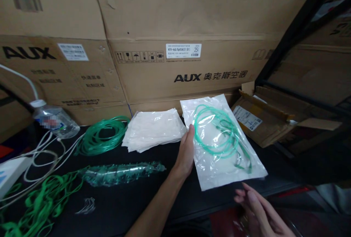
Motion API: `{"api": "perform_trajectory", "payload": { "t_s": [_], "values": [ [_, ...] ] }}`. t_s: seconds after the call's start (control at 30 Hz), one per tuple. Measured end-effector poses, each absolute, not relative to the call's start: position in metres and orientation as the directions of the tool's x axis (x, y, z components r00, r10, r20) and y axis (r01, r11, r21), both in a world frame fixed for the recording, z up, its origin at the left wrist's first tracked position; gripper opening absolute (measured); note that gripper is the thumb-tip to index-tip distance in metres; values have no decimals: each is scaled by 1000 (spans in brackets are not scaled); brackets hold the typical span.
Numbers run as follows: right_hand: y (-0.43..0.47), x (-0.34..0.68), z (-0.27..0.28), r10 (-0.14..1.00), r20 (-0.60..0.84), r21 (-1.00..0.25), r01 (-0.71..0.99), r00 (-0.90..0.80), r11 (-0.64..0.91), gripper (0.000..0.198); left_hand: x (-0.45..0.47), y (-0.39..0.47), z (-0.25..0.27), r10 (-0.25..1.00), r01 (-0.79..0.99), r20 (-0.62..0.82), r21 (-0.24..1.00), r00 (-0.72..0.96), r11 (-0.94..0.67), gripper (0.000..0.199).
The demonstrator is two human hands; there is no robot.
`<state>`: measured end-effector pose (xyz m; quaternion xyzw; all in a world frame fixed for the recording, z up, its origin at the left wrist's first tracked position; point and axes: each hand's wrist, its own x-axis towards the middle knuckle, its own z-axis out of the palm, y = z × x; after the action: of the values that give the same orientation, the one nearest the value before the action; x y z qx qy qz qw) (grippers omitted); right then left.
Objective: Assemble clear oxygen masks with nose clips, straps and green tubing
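My left hand (186, 153) grips the left edge of a white-backed clear plastic bag (211, 173), its thumb lying along the edge. Inside the bag are a coil of light green tubing (201, 147) and a darker green strap-like piece (248, 164). Below the bag's lower right edge, my right hand (257, 207) is apart from it, fingers partly bent and slightly spread, with nothing visible in them. Left of the held bag lies a stack of flat white packets (155, 129).
A coil of green tubing (102, 136), a long clear-green bundle (123, 174), green straps (46, 200) and small metal strips (87, 206) lie on the black table. A plastic bottle (56, 120) stands left. An opened carton (263, 120) sits right; large cardboard boxes (153, 94) rise behind.
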<state>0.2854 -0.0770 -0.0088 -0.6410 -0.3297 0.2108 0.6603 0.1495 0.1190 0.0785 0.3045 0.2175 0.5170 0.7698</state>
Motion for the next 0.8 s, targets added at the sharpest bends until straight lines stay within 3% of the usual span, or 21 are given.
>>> {"api": "perform_trajectory", "payload": {
  "t_s": [0.17, 0.27, 0.43, 0.57, 0.8],
  "values": [
    [-54, 281, 6, 731, -98, -970, -229, 675, 82, 50, 138, 118, 76, 957, -680, 22, 708, 290, 190, 48],
    [-47, 274, 8, 726, -218, -928, -370, 652, 54, 49, 130, 117, 73, 979, -670, 34, 734, 201, 112, 40],
    [-37, 260, 11, 673, -169, -924, -353, 721, 147, 41, 118, 117, 79, 997, -614, 65, 789, 41, -26, 30],
    [-27, 248, 21, 709, -230, -891, -438, 666, 122, 50, 114, 116, 87, 994, -583, 99, 810, 44, -54, 35],
    [-19, 242, 37, 639, -294, -857, -493, 710, 154, 49, 110, 120, 84, 998, -579, 67, 814, -1, -55, 34]
  ]
}}
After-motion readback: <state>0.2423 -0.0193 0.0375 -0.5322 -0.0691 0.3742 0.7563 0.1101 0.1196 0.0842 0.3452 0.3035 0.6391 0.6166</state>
